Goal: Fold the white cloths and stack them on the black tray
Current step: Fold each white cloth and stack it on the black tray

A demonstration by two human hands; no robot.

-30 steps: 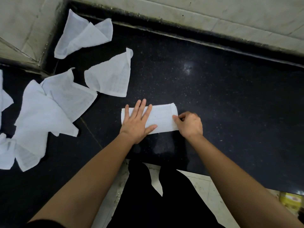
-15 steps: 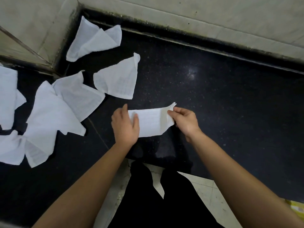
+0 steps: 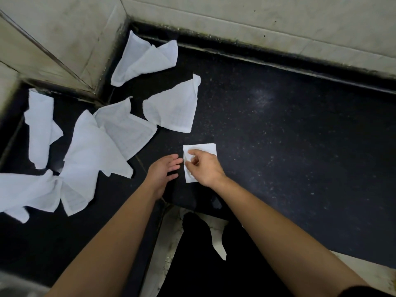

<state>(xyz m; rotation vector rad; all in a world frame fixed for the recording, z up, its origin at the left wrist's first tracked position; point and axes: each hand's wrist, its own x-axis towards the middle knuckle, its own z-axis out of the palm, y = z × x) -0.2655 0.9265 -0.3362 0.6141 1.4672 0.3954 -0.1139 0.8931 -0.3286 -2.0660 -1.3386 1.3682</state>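
White folded cloth, a small woven rectangle, sits near the front edge of the black speckled stone table. The right grip is on top of it with fingers curled, pinching the layers at the cloth's left side. The left grip is flat and relaxed just beside that same edge, holding nothing.

Tbh the trick for this step looks like: hold the pinch so the layers don't spring open, press the crease down with the free palm, check the corners line up, then lift it all as one piece. The black tray isn't in view, so I can't say which way it goes.

Further out, toward the table's left edge and back-left corner, there's a scatter of loose white cloths not yet folded, so I'd guess plenty is left to do.
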